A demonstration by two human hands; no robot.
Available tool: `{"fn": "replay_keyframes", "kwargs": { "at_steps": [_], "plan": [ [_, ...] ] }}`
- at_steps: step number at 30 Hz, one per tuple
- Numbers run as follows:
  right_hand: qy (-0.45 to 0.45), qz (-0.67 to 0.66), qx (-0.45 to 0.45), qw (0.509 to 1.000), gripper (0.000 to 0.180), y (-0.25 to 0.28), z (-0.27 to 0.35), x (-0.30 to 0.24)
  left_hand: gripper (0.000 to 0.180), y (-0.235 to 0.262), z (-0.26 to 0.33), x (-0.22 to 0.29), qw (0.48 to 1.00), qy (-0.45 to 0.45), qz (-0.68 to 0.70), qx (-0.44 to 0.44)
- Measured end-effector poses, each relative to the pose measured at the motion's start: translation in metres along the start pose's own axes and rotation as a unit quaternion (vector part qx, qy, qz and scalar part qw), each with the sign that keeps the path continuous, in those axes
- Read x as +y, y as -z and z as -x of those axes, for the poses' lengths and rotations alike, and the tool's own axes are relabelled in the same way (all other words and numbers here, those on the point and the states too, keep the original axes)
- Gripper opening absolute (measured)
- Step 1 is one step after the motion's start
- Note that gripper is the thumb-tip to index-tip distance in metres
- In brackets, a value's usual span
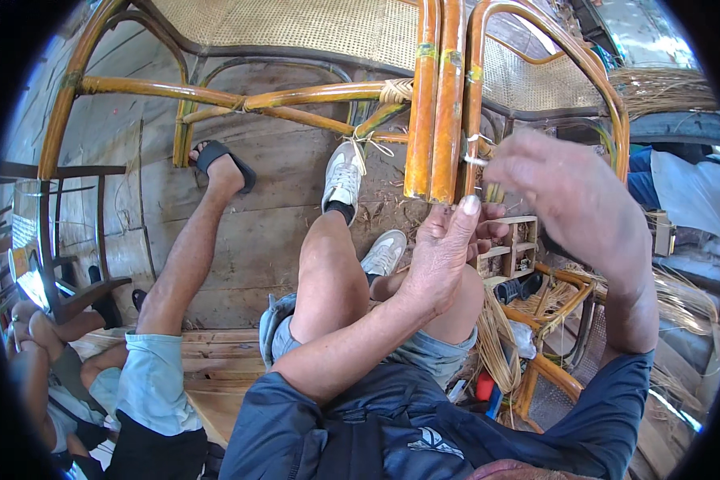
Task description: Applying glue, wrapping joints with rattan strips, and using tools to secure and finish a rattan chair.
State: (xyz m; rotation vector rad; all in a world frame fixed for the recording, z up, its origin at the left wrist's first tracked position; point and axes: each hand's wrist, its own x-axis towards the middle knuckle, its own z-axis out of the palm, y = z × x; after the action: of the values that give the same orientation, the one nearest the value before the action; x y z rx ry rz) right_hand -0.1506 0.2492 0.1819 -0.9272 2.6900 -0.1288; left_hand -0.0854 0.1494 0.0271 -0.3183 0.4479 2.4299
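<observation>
Over at the left edge a second person sits low, one bare leg stretched out to a black sandal [220, 164] planted on the plank floor [240, 240], well apart from the work. Moving across, the worker's own knees rise in the middle, white sneakers [342, 178] set on the floor beneath the upturned rattan chair [216, 96], whose cane-woven seat fills the top of the view. The thing in hand is the bundle of chair legs [440, 104]: glossy orange poles standing side by side, their long axis running nearly straight up and down, ends pointing toward the worker. The left hand [444, 248] comes up from below and closes around the lower ends of these poles, thumb pressed flat on the front, a firm grip steadying them. Just to the right and higher, the right hand [572, 192] is clenched, pinching a thin pale strand [476, 160] that leads leftward to the rightmost pole; what lies inside the fist I cannot tell. So the poles lie directly above the left grip and just left of the right one, and the strand runs crosswise to their length. The left hand is the nearer, touching. Farther right lie a small wooden box [516, 244] and loose cane strips [680, 296].
</observation>
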Motion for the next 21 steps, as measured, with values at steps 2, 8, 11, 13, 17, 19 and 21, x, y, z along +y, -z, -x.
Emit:
{"fn": "replay_keyframes", "kwargs": {
  "at_steps": [2,8,11,13,17,19,21],
  "plan": [
    [0.025,0.001,0.012,1.000,0.015,-0.009,0.001,0.010,0.028,0.000,0.000,-0.002,1.000,-0.002,-0.005,0.007],
    [0.007,-0.044,0.019,0.999,0.018,-0.003,0.006,0.003,0.038,0.001,-0.001,-0.002,1.000,0.005,-0.025,0.011],
    [0.026,-0.048,0.020,0.998,0.019,-0.002,0.007,0.000,0.040,0.002,-0.001,-0.003,1.000,0.007,-0.028,0.009],
    [0.005,-0.058,0.008,0.998,0.019,0.004,0.011,-0.002,0.040,0.003,-0.001,-0.003,0.999,0.014,-0.030,0.007],
    [0.043,-0.049,-0.013,0.998,0.019,0.004,0.010,-0.001,0.032,-0.001,0.000,-0.001,1.000,0.008,-0.011,0.009],
    [0.029,-0.063,-0.010,0.998,0.020,0.005,0.013,-0.012,0.033,-0.001,0.000,-0.001,1.000,0.002,-0.013,0.018],
    [0.015,-0.077,-0.008,0.997,0.022,0.003,0.011,-0.012,0.034,0.000,0.000,-0.001,0.999,-0.002,-0.023,0.023]
  ]
}}
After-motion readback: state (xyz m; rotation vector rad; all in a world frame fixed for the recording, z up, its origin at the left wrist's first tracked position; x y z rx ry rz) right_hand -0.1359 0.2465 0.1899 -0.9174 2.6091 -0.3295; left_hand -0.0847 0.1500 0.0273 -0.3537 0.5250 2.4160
